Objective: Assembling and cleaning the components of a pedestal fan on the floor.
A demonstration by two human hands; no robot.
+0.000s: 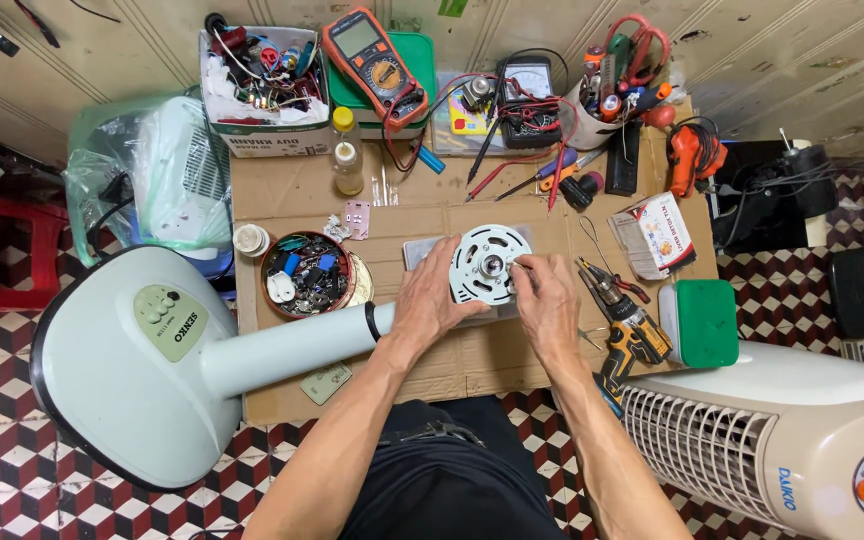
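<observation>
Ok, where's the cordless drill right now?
The yellow and black cordless drill lies on the cardboard, just beyond the right hand, with the green box on its far side.

Two hands (432, 300), one motor (489, 264), two multimeters (377, 65), one drill (627, 340)

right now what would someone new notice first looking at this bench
At the centre, both hands meet on a round white slotted motor cover, the left hand gripping its edge and the right hand pinching something small and thin at its hub. A pale fan base fills the lower left, its column lying across the cardboard-covered table. An orange multimeter stands out at the back.
</observation>
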